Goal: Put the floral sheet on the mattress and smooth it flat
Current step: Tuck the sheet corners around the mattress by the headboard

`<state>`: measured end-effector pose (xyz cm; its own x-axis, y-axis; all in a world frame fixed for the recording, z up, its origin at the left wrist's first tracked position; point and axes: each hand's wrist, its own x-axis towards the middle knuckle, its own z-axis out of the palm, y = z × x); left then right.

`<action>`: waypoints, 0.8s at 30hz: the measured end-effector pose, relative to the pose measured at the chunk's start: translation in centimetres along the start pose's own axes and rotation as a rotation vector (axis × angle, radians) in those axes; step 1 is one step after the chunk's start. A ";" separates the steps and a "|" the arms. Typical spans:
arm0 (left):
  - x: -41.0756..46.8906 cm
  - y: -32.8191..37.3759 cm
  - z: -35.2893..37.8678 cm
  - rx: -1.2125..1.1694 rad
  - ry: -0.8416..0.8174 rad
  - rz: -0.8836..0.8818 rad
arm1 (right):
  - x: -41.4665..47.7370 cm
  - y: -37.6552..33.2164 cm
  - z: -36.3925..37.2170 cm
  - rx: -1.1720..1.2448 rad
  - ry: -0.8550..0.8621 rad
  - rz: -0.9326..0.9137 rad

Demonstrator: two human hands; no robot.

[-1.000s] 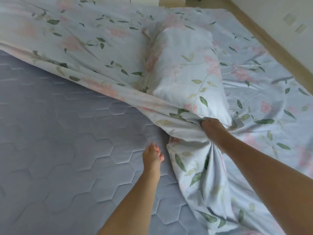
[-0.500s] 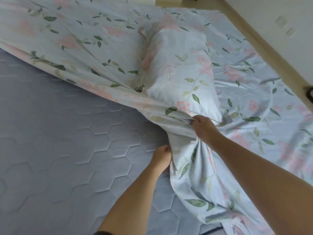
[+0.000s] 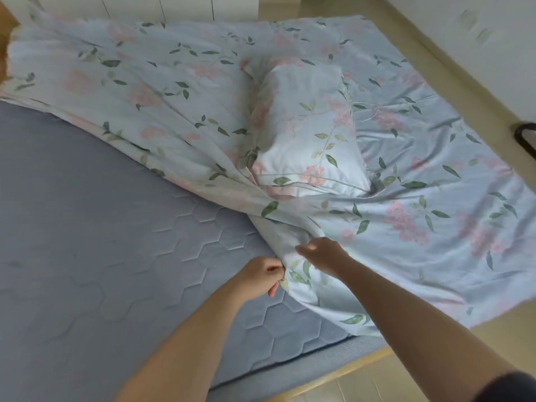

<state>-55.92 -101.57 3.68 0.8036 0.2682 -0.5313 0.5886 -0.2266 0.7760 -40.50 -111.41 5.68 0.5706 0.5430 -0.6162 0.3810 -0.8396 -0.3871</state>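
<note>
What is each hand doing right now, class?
Left hand: closed, pinching the floral sheet edge.
Right hand: on the floral sheet, blurred; grip cannot be told.

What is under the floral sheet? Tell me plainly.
The grey quilted mattress runs under the floral sheet; its left part lies bare. Anything else beneath is covered and cannot be seen.

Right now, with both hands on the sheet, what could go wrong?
The pillow lies on the sheet, so pulling may drag it along or bunch the fabric. The left hand only pinches the edge beside the right hand, so it may slip. The sheet overhangs the mattress on the right, so it could end up lopsided.
</note>
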 end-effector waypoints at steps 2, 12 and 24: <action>-3.0 0.3 -0.1 0.016 -0.017 0.018 | -2.0 -1.2 1.5 0.064 -0.006 0.035; -10.8 -0.4 0.8 -0.046 -0.094 0.112 | -6.6 -5.2 3.6 -0.007 -0.034 0.174; -10.9 -3.7 3.7 -0.544 0.148 -0.172 | -8.7 -3.5 2.0 0.318 0.057 -0.001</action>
<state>-66.49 -107.10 5.34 0.6567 0.3949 -0.6425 0.5489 0.3340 0.7663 -48.21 -113.23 11.01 0.6134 0.5364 -0.5797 0.1404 -0.7964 -0.5883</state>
